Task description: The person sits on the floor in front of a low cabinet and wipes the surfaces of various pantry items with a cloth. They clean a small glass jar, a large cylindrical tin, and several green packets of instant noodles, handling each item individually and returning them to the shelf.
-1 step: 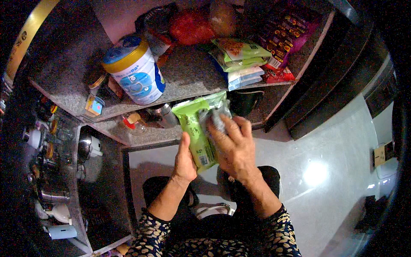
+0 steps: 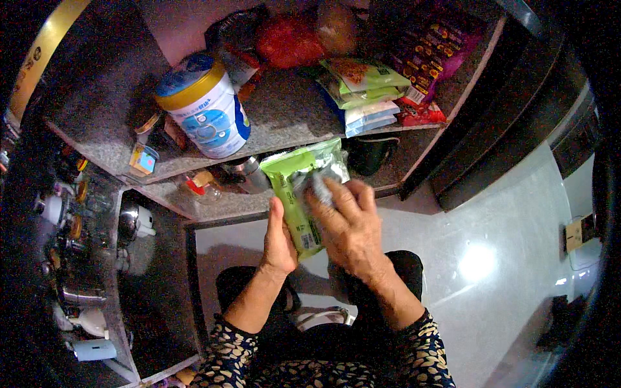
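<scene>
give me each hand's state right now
Left hand: closed on the green packet.
Right hand: holding a crumpled grey cloth, apparently, against the packet.

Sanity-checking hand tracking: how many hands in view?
2. The left hand holds the green packet at its left edge, fingers hidden beneath; the right hand holds a grey cloth-like item against the packet's face. Dark corners could hide others.

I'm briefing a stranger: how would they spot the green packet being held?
Find the speckled grey shelf across the top. Just below its front edge, the left hand grips a long lime-green plastic packet. Unlike the glossy green packet shelved above, it has a crumpled grey cloth against it, under the right hand.
</scene>
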Motion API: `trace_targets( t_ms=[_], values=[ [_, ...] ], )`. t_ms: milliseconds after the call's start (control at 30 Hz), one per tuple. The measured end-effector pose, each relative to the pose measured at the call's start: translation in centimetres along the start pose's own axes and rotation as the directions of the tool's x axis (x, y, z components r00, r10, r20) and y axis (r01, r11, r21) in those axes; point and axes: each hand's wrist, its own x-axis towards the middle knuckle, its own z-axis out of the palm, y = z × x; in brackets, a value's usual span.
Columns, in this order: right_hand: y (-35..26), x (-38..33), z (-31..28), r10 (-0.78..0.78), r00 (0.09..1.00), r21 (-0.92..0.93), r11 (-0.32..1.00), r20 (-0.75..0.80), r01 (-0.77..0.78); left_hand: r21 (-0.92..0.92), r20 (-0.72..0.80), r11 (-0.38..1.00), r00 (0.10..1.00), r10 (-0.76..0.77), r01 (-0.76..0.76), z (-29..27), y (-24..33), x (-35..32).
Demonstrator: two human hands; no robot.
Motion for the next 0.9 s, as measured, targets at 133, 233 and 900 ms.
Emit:
trace_targets(
  t_ms=[133, 233, 900],
  values=[
    [-2.3, -0.7, 1.2, -0.195, 0.980, 0.177, 0.966, 0.030, 0.187, -0.172, 0.001, 0.983, 0.998, -0.060, 0.060, -2.4, -0.2, 1.0],
    [-2.7, -0.3, 1.0, -0.203, 0.978, 0.215, 0.958, 0.040, 0.189, -0.029, -0.002, 0.998, 0.999, 0.047, -0.047, -3.4, -0.9, 1.4],
    [4.9, -2.2, 0.2, 0.542, 0.831, 0.518, 0.679, 0.124, -0.520, 0.019, -0.081, 0.998, 0.994, 0.068, -0.067, -1.2, -1.0, 0.7]
  ],
)
